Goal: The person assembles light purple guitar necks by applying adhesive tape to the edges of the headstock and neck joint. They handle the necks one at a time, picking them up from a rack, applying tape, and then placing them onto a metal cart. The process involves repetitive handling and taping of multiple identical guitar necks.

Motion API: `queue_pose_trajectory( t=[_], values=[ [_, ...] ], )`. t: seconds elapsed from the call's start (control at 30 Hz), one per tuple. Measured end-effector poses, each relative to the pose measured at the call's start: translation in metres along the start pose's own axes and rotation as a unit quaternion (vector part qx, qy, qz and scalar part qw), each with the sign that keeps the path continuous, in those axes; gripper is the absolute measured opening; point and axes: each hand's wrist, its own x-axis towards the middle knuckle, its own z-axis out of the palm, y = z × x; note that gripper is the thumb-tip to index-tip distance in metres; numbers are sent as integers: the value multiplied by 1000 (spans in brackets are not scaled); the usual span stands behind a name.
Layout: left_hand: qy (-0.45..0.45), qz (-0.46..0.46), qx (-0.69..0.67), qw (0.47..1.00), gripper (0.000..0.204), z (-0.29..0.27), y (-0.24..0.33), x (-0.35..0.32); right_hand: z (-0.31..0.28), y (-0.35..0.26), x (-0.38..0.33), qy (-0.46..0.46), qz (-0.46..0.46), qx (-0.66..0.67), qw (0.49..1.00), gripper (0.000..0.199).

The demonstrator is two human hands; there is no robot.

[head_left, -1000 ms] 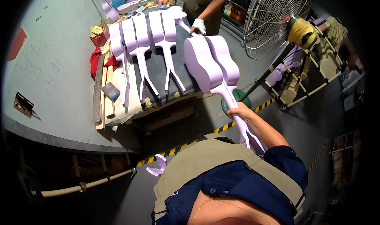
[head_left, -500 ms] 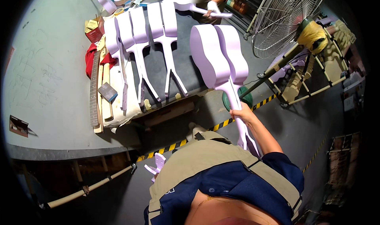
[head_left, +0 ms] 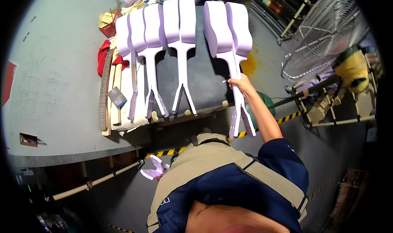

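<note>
My right hand is wrapped round the necks of a pair of small lilac guitars, without strings, pressed together. Their bodies point away from me, at the right edge of the dark padded table top; their headstocks spread apart toward me. To their left on the table, another pair of lilac guitars lies with necks toward me. Beside it are several more lilac guitars. At my left side, lilac headstocks stick out past my apron; my left hand is hidden there.
Guitar necks, one with a fretboard, and a sanding block lie at the table's left end. A large wire fan stands right, by a pipe rack. Yellow-black floor tape runs past the table. A pale wall panel is left.
The pair of guitars in my right hand has moved away from me, toward the table's right edge. My view has shifted; the other person's hands at the far side have left it.
</note>
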Motion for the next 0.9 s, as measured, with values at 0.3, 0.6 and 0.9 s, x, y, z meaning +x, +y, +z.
queue_pose_trajectory(
  t=[0.3, 0.6, 0.9],
  values=[
    [19, -56, -27, 998, 45, 18, 11, -33, 33, 13, 83, 10, -10, 30, 999, 16],
    [27, -108, -46, 993, 45, 26, 8, -76, 54, 22, 94, -1, -3, -7, 1000, 21],
    [33, -117, -51, 991, 45, 20, 6, -86, 71, 25, 103, 10, -14, -36, 999, 25]
  ],
)
